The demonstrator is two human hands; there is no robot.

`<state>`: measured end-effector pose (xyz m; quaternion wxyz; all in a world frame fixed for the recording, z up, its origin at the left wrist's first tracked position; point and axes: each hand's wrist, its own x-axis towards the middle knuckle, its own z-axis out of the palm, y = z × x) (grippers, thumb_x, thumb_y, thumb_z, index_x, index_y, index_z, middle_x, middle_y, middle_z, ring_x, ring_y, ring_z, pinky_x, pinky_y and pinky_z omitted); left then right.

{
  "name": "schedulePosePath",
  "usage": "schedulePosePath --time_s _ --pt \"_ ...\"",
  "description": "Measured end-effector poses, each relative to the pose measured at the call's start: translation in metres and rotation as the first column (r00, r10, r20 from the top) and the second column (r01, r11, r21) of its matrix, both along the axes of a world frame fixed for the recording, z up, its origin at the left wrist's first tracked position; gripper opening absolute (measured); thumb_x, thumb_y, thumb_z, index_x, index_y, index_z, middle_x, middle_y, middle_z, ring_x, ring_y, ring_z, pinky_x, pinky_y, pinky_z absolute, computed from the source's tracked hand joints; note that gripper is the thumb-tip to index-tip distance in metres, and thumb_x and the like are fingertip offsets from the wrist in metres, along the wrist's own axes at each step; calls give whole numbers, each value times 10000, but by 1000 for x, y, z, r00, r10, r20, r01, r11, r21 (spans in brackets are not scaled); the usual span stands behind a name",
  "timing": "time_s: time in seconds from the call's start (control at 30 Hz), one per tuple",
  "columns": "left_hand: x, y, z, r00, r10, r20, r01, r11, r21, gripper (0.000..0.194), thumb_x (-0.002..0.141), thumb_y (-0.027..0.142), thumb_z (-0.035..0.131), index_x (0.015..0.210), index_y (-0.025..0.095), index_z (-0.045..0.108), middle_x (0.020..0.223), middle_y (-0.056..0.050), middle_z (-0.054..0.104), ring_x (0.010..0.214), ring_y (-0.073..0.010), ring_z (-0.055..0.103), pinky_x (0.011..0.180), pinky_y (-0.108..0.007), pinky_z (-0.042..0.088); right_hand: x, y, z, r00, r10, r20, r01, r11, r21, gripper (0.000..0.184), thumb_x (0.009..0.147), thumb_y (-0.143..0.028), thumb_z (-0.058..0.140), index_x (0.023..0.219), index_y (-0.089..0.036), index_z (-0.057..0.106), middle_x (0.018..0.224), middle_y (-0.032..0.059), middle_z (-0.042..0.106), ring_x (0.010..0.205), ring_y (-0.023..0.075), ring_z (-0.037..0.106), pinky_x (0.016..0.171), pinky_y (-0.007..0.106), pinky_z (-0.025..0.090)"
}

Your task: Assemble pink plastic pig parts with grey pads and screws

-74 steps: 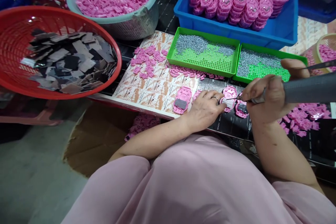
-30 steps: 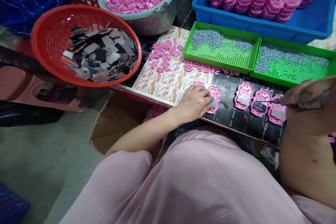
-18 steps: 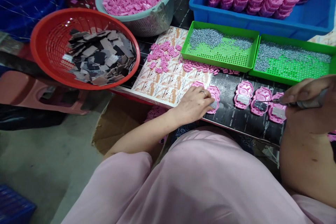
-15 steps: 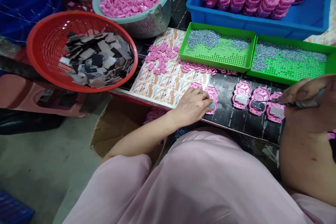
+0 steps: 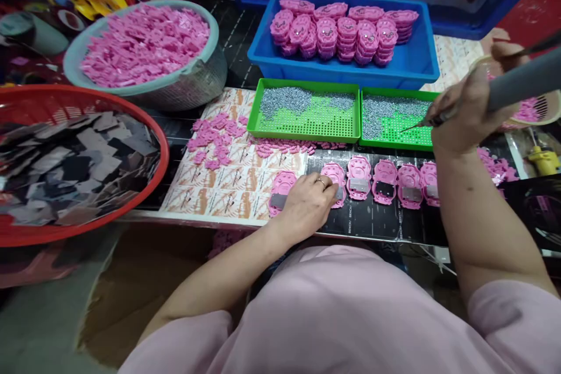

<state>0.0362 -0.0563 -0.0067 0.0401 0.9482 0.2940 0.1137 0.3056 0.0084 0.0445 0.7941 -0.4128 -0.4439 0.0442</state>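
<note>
My left hand, a ring on one finger, has its fingers curled onto a pink plastic casing on the work table. Another pink casing with a grey plate lies left of that hand. My right hand is raised and wrapped around a grey electric screwdriver. Its thin bit points left, over the right green tray of small screws. Several more pink casings stand in a row to the right, fitted with grey or black plates.
A left green tray also holds screws. Behind stands a blue bin of stacked pink casings. At left are a red basket of dark plates and a grey-green basket of pink parts. Small pink pieces lie loose on the table.
The view has swung to the right. My right hand has lifted the screwdriver from the row of casings to above the right green tray. My left hand stays at the casings.
</note>
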Motion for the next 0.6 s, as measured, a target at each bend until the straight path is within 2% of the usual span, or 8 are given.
schedulePosePath --time_s 0.1,0.23,0.33,0.47,0.6 --pt "9 4 -1 1000 1 -5 -1 1000 5 156 914 238 583 1004 142 668 933 -72 665 868 -221 563 726 -343 432 -6 13 -11 998 33 48 -27 992 -121 401 764 -565 684 918 -319 408 432 -124 392 314 84 387 319 287 341" --pt "11 6 -1 1000 -14 -1 14 1000 5 145 914 226 577 994 148 668 917 -73 662 862 -219 564 700 -342 427 -8 17 -19 990 -24 136 54 974 -220 493 744 -739 580 944 -321 415 439 -126 348 295 70 332 312 291 312" --pt "10 6 -1 1000 -16 7 16 1000 4 144 915 218 572 998 149 667 908 -71 663 857 -219 566 692 -340 425 -8 16 -18 985 -22 173 64 967 -245 473 765 -732 558 962 -324 423 449 -120 359 311 84 348 332 306 346" --pt "10 6 0 1000 -21 0 21 1000 6 146 907 214 583 1003 146 669 905 -67 666 849 -221 567 685 -339 420 -12 14 -18 984 35 177 5 976 -220 356 808 -635 605 931 -336 456 440 -110 345 322 89 383 335 311 342" --pt "11 7 1 1000 -17 -4 17 1000 2 149 900 219 594 1001 148 676 905 -59 669 848 -222 569 693 -344 418 -9 16 -23 979 -2 205 42 980 -194 347 832 -616 595 1000 -344 458 481 -89 345 340 84 333 348 316 315"
